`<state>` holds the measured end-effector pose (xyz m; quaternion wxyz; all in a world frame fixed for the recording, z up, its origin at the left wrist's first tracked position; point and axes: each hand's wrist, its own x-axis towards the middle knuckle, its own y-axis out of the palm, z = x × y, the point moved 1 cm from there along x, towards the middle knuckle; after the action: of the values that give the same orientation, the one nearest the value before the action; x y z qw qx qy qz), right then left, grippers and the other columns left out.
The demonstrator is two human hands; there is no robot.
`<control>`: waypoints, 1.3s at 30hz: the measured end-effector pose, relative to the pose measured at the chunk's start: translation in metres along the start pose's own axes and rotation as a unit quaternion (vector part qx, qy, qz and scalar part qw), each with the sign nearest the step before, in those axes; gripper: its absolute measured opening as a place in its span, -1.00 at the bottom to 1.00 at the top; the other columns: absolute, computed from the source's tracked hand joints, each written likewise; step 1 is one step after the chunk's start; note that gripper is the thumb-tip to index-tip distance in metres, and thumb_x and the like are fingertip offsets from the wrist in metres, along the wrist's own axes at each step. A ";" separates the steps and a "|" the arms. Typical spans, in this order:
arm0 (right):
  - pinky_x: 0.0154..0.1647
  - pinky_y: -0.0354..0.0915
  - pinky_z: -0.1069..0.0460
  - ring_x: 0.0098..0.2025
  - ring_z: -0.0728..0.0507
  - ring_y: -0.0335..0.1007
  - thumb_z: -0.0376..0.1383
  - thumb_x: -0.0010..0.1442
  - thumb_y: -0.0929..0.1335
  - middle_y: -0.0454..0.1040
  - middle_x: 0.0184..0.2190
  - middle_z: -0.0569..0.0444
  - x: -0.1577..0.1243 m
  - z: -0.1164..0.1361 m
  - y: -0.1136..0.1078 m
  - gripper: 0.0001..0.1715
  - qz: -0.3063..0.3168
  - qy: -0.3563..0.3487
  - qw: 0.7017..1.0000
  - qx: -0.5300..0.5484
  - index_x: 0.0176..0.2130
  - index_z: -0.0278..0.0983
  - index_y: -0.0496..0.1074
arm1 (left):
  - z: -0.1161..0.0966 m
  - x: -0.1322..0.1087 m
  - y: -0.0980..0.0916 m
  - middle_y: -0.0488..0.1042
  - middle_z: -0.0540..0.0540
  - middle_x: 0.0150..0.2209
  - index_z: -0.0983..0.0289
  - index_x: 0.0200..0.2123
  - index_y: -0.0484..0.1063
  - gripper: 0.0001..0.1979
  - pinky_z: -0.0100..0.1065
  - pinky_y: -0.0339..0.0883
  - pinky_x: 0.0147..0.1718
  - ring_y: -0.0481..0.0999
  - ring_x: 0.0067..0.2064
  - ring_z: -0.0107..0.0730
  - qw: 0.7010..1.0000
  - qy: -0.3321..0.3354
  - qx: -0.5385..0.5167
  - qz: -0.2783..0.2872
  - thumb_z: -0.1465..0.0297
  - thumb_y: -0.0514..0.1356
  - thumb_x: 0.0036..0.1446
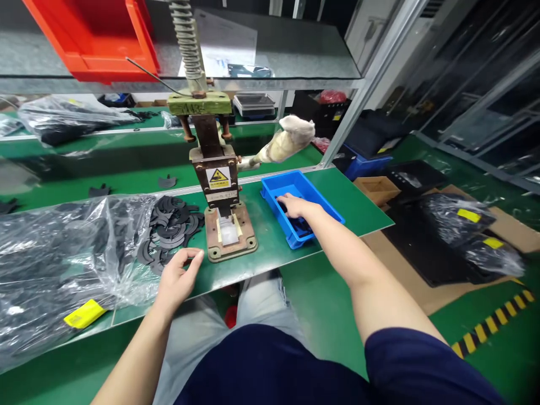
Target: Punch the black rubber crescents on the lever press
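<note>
My left hand (177, 278) rests near the front edge of the green table (270, 236), fingers curled in a pinch on a black curved piece, just below a pile of black curved pieces (171, 228). My right hand (293, 205) reaches into a blue bin (300, 205), palm down over dark parts inside; its fingertips are hidden. Between the hands stands a small hand press (221, 185) with a spring on top, a yellow warning label and a cloth-wrapped lever (284, 143).
A large clear plastic bag (54, 259) with a yellow label covers the table's left side. An orange bin (99, 36) sits on the shelf above. Cardboard and wrapped black bags (464, 236) lie on the floor at right. More bags lie on the far bench.
</note>
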<state>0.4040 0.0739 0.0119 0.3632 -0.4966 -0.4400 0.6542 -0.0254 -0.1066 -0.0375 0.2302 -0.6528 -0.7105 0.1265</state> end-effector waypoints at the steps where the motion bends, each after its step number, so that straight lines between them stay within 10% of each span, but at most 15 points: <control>1: 0.20 0.42 -0.03 0.13 -0.24 0.56 -0.15 0.15 0.56 0.46 0.29 -0.13 0.000 0.001 0.001 -0.17 0.003 -0.004 1.000 -0.004 0.33 -0.12 0.35 | 0.002 -0.001 -0.001 0.68 0.12 -0.07 0.14 -0.21 0.60 -0.64 -0.16 0.48 0.09 0.65 0.02 -0.13 1.000 0.000 0.002 -0.001 -0.02 0.25 0.33; 8: -0.04 0.38 0.03 -0.10 -0.18 0.59 -0.22 0.25 0.47 0.67 -0.12 -0.06 -0.027 -0.012 0.002 -0.66 0.001 0.009 1.000 -0.020 0.01 -0.24 0.51 | 0.006 -0.007 -0.001 0.67 0.11 -0.09 0.13 -0.23 0.59 -0.64 -0.16 0.49 0.07 0.64 -0.01 -0.13 1.000 -0.014 0.002 0.015 -0.03 0.25 0.33; 17: 0.00 0.38 -0.03 -0.07 -0.20 0.56 -0.16 0.39 0.37 0.67 -0.07 -0.11 -0.086 -0.023 -0.022 -0.72 -0.163 0.065 0.984 0.024 0.03 -0.23 0.47 | -0.009 0.008 -0.002 0.67 0.09 -0.09 0.13 -0.25 0.58 -0.69 -0.19 0.48 0.07 0.64 -0.03 -0.17 1.000 0.022 -0.012 0.009 0.03 0.26 0.33; 22: 0.15 0.46 -0.04 0.04 -0.14 0.59 -0.09 0.46 0.31 0.65 0.02 -0.01 -0.117 0.034 -0.009 -0.71 -0.268 -0.043 0.956 0.114 0.02 -0.19 0.45 | -0.041 0.017 0.010 0.65 0.10 -0.14 0.16 -0.23 0.58 -0.70 -0.20 0.50 0.00 0.62 -0.10 -0.20 0.998 0.061 -0.020 0.023 0.07 0.24 0.36; 29: 0.19 0.59 -0.07 0.06 -0.09 0.68 -0.30 0.45 0.36 0.68 0.02 0.01 -0.129 0.145 0.032 -0.47 -0.364 -0.317 0.826 0.290 0.33 -0.13 0.25 | -0.095 0.016 0.032 0.61 0.20 0.00 0.14 0.08 0.60 -0.61 -0.13 0.56 0.04 0.64 -0.05 -0.14 0.990 0.108 -0.076 0.057 0.13 0.41 0.25; 39: 0.14 0.65 -0.09 0.04 -0.13 0.70 -0.37 0.40 0.39 0.67 0.02 -0.04 -0.109 0.173 0.050 -0.28 -0.358 -0.376 0.796 0.311 0.44 -0.13 0.18 | -0.090 0.003 0.027 0.64 0.12 -0.14 0.15 -0.01 0.60 -0.83 -0.24 0.55 -0.13 0.62 -0.14 -0.30 0.960 0.275 -0.042 0.006 0.37 0.37 0.35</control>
<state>0.2612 -0.0802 0.0221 0.5125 0.1213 -0.4610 0.7143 0.0423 -0.1114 0.0277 0.3887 -0.6760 -0.6200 -0.0866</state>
